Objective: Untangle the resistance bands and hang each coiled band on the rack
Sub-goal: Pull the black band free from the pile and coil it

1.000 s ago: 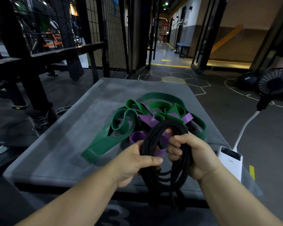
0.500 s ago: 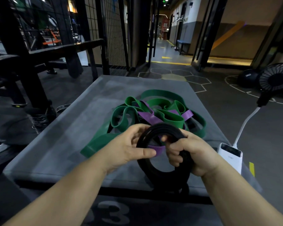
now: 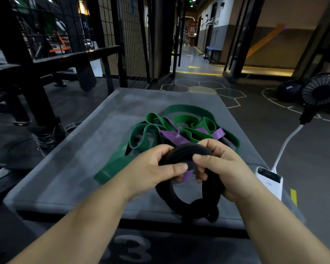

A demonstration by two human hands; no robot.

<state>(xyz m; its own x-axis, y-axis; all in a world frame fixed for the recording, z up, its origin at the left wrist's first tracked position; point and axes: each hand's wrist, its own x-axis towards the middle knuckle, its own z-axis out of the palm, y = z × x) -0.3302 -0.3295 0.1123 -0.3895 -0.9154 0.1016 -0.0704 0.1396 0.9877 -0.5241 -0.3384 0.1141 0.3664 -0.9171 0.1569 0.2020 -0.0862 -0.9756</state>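
On the grey padded platform (image 3: pixel 69 168) that fills the middle of the view, a wide green band (image 3: pixel 141 139) lies in loose loops from the centre toward the far right corner. One flat end trails toward the near left.

Over the near edge, both hands hold a black band (image 3: pixel 167 197) wound into a thick ring. Its lower part hangs in front of the platform's dark side, with a loose tail curled at the bottom. The left hand (image 3: pixel 152 173) grips the ring's upper left, fingers curled over the coil and thumb laid across the front. The right hand (image 3: pixel 225 168) grips the upper right, fingers wrapped round the coil and thumb pressed on its top arc.

A purple band (image 3: pixel 172 138) threads through the green loops just behind the hands. A short purple piece shows between the hands inside the ring, though it is unclear whether it is caught in the black coil.

Off the right edge a black fan (image 3: pixel 321 92) stands well beyond the platform. By the near right corner is a white power bank (image 3: pixel 269 181), and a white cable (image 3: pixel 286 143) runs from it up to the fan.
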